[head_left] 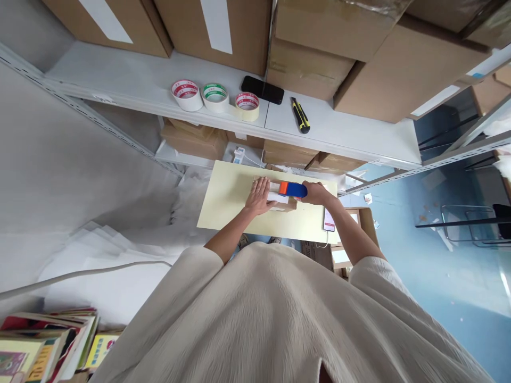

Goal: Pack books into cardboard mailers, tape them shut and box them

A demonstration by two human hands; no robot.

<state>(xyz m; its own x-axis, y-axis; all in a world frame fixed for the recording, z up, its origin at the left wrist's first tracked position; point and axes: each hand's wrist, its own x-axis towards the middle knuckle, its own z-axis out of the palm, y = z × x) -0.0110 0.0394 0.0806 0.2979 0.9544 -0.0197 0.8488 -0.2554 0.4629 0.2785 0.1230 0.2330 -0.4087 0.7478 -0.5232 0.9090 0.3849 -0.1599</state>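
A small cardboard box [290, 205] lies on the pale yellow tabletop [217, 205] before me, with a white strip [278, 198] along its top. My left hand [258, 196] rests on the left part of the box, its fingers stretched out flat. At the box's right end, my right hand [315, 193] grips a blue and orange tape dispenser [294, 190]. The dispenser's orange end sits over the top of the box, pointing left toward my left hand. Fingers of my right hand are partly hidden behind the dispenser handle.
A grey shelf [139, 88] beyond the table bears several tape rolls [215, 97], a black phone [262, 89], a yellow and black box cutter [300, 115] and large cartons [375, 74]. A lit phone [329, 219] with a cable lies at the table's right. Books [43, 346] are stacked lower left.
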